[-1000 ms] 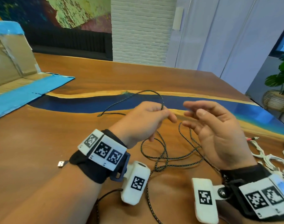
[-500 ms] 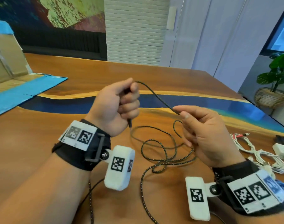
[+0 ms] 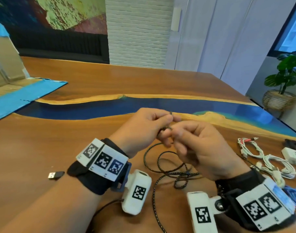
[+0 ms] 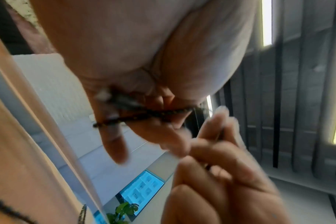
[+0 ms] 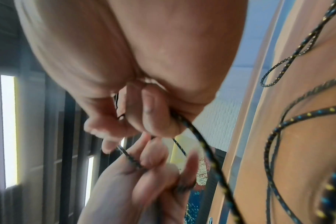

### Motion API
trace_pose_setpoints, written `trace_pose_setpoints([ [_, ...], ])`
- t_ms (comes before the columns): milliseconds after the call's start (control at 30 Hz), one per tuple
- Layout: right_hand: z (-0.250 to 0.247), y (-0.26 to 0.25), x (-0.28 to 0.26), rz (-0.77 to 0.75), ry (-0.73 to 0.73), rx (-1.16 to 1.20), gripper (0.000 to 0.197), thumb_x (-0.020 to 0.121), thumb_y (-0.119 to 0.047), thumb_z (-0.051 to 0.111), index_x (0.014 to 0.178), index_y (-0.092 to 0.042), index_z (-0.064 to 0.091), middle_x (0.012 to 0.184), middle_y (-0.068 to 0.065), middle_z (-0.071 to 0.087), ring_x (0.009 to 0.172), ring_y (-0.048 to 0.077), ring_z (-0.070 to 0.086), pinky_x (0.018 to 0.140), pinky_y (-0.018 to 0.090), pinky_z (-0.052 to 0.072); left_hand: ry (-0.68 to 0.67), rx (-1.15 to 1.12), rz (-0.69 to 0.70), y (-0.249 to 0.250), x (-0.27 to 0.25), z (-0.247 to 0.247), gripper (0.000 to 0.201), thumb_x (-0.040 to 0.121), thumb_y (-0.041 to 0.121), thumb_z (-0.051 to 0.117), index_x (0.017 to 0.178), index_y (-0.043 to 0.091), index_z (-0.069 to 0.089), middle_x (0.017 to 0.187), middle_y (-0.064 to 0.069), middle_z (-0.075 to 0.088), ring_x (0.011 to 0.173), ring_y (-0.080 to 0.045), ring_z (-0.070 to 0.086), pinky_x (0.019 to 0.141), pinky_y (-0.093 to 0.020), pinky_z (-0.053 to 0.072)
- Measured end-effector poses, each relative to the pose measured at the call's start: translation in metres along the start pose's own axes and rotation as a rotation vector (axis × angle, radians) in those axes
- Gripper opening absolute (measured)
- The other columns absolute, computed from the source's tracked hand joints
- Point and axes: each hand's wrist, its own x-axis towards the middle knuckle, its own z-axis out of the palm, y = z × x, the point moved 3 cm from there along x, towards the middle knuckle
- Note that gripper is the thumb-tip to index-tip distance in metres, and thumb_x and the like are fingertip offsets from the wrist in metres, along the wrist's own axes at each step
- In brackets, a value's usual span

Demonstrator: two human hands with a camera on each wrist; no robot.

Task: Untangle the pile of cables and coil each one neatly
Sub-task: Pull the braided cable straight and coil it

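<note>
A black braided cable with yellow and blue flecks lies in loose loops on the wooden table below my hands. My left hand pinches a small bend of it, seen as crossed strands in the left wrist view. Close against it, my right hand curls its fingers round the same cable, which runs down from its fist. The cable's USB plug lies left of my left wrist. White cables lie in a tangle at the right.
A white charger block sits by the white cables. Something blue lies beside my right wrist. An opened cardboard box with blue tape rests at the far left. A potted plant stands beyond the table's right edge.
My hands have come together from being apart. The stretch of cable held between them has shortened to a small bend. Both hands have dropped lower, toward the table.
</note>
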Motion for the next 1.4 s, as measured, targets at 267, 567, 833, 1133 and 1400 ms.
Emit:
trace_pose_setpoints([
  [267, -0.022, 0.011, 0.01, 0.022, 0.327, 0.157, 0.019, 0.091, -0.027, 0.062, 0.083, -0.011, 0.071, 0.055, 0.0, 0.032, 0.04, 0.009, 0.02, 0.036, 0.017, 0.02, -0.19, -0.482, -0.088, 0.006, -0.003, -0.007, 0.04, 0.106, 0.024, 0.038, 0.089, 0.006, 0.07, 0.055, 0.005, 0.018, 0.042, -0.011, 0.011, 0.043, -0.027, 0.016],
  [567, 0.01, 0.025, 0.005, 0.248, 0.044, -0.067, 0.027, 0.105, -0.005, 0.049, 0.123, -0.01, 0.069, 0.081, 0.013, 0.067, 0.034, 0.011, 0.03, 0.032, 0.019, 0.032, 0.13, -0.784, 0.081, 0.008, 0.008, -0.011, 0.034, 0.108, 0.011, 0.037, 0.137, 0.004, 0.054, 0.076, -0.001, 0.067, 0.086, -0.021, 0.072, 0.091, -0.042, 0.059],
  [833, 0.005, 0.009, 0.005, 0.143, 0.103, -0.028, 0.025, 0.098, -0.016, 0.059, 0.099, 0.004, 0.073, 0.058, 0.01, 0.055, 0.035, 0.012, 0.033, 0.033, 0.021, 0.035, 0.093, 0.0, -0.073, -0.005, 0.005, -0.005, 0.03, 0.109, 0.01, 0.042, 0.129, 0.01, 0.063, 0.068, -0.003, 0.061, 0.053, -0.013, 0.054, 0.049, -0.019, 0.044],
  [1133, -0.036, 0.0, 0.008, 0.078, 0.454, 0.38, 0.028, 0.105, -0.006, 0.044, 0.118, -0.007, 0.068, 0.083, 0.006, 0.072, 0.043, 0.006, 0.04, 0.039, 0.018, 0.041, -0.153, -0.149, -0.138, -0.004, -0.001, -0.003, 0.047, 0.11, 0.03, 0.036, 0.099, 0.001, 0.072, 0.056, 0.002, 0.02, 0.047, -0.015, 0.012, 0.048, -0.031, 0.014],
  [1400, -0.022, 0.013, 0.011, 0.164, 0.311, 0.156, 0.028, 0.104, -0.004, 0.047, 0.121, -0.009, 0.069, 0.077, 0.007, 0.061, 0.04, 0.009, 0.024, 0.032, 0.017, 0.023, -0.021, -0.913, 0.056, 0.012, 0.004, -0.011, 0.042, 0.109, 0.021, 0.032, 0.137, -0.001, 0.055, 0.068, 0.005, 0.047, 0.041, -0.005, 0.032, 0.046, -0.018, 0.037],
])
